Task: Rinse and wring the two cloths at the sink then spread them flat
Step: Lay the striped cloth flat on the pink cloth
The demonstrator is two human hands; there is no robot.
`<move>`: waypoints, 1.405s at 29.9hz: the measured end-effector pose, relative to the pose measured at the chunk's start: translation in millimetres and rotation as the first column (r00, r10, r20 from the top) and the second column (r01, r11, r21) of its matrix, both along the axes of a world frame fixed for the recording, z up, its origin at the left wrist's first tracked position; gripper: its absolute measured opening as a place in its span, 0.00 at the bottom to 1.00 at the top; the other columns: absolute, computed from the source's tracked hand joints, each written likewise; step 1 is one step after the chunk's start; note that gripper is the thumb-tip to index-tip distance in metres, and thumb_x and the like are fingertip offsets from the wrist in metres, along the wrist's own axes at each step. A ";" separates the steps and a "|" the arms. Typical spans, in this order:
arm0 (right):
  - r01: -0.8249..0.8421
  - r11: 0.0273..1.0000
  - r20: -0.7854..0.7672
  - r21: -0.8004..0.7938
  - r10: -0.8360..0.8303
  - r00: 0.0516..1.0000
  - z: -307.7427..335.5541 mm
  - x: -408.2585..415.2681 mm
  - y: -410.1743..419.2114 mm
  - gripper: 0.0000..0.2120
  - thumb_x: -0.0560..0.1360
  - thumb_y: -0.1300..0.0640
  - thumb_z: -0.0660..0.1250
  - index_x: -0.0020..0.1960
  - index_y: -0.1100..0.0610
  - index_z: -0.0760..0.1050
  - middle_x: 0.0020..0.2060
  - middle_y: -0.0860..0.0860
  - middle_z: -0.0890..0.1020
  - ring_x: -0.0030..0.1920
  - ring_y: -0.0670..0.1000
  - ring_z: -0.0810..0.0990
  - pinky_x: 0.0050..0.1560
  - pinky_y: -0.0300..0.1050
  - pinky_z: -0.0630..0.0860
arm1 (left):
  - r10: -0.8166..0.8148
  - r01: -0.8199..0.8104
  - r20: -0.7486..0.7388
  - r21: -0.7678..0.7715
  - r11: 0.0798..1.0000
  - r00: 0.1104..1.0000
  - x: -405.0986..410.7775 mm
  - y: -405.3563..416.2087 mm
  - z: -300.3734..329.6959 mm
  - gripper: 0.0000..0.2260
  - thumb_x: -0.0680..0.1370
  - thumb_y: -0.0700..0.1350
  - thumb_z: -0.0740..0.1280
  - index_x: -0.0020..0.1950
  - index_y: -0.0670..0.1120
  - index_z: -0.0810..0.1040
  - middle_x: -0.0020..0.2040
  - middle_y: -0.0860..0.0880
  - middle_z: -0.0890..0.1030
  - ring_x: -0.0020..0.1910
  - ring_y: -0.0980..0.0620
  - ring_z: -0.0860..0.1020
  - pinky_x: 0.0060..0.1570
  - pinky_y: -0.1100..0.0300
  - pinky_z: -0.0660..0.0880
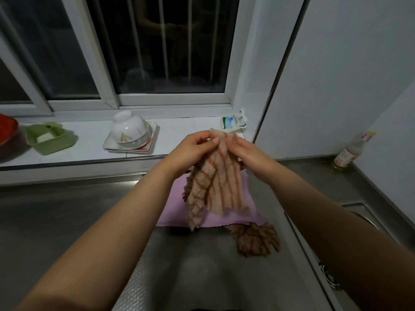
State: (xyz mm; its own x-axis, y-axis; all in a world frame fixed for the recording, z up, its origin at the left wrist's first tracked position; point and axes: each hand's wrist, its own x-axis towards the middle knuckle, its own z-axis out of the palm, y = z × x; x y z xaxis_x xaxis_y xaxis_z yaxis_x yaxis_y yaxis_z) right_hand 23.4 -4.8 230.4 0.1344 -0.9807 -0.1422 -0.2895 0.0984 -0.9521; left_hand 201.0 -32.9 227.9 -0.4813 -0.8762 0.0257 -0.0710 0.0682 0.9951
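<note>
Up above the steel counter [67, 216], the left hand [193, 149] and right hand [244, 151] each pinch the top edge of a beige terry cloth with rust-red checks [215, 187], which hangs over a flat lilac cloth [175, 205]; its brown shadow-like lower end lies just beside the lilac cloth.

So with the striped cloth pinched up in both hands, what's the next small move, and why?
Probably draw the left hand and right hand apart along the top edge. The striped cloth hangs bunched and creased above the purple cloth, which already lies flat on the steel counter.
</note>
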 end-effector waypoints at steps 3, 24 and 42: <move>0.070 0.997 0.081 -0.019 -0.068 0.994 2.6 8.0 -13.1 0.13 0.74 0.46 0.68 0.54 0.52 0.78 0.50 0.52 0.82 0.53 0.53 0.81 0.56 0.50 0.78 | -0.087 0.086 0.033 0.036 0.996 0.996 0.8 2.6 2.0 0.11 0.82 0.44 0.61 0.63 0.46 0.76 0.40 0.52 0.83 0.39 0.57 0.82 0.39 0.67 0.76; 0.016 0.977 -0.430 -0.213 -0.108 0.896 28.7 3.8 -45.0 0.16 0.82 0.54 0.54 0.68 0.53 0.70 0.62 0.51 0.72 0.59 0.50 0.73 0.55 0.42 0.73 | 0.178 -0.184 0.064 0.109 0.977 0.982 69.6 -18.8 -82.4 0.09 0.76 0.48 0.68 0.43 0.43 0.77 0.28 0.51 0.73 0.25 0.53 0.69 0.29 0.61 0.64; 0.117 0.987 -0.346 -0.111 -0.149 0.926 -31.8 -9.5 -110.1 0.04 0.78 0.53 0.64 0.46 0.52 0.74 0.44 0.50 0.77 0.45 0.48 0.76 0.40 0.37 0.71 | 0.580 0.166 0.604 -0.758 0.631 0.546 92.4 -122.3 -75.7 0.16 0.81 0.57 0.59 0.45 0.48 0.78 0.41 0.50 0.81 0.42 0.45 0.79 0.35 0.57 0.68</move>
State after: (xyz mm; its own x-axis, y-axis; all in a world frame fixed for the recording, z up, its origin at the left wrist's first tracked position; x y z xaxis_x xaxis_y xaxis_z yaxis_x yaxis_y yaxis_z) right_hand 13.9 -114.9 198.6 -0.0413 -0.9967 -0.0698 -0.5979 0.0807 -0.7975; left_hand 293.4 -155.1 152.2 -0.4299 -0.8192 0.3796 -0.8442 0.5138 0.1526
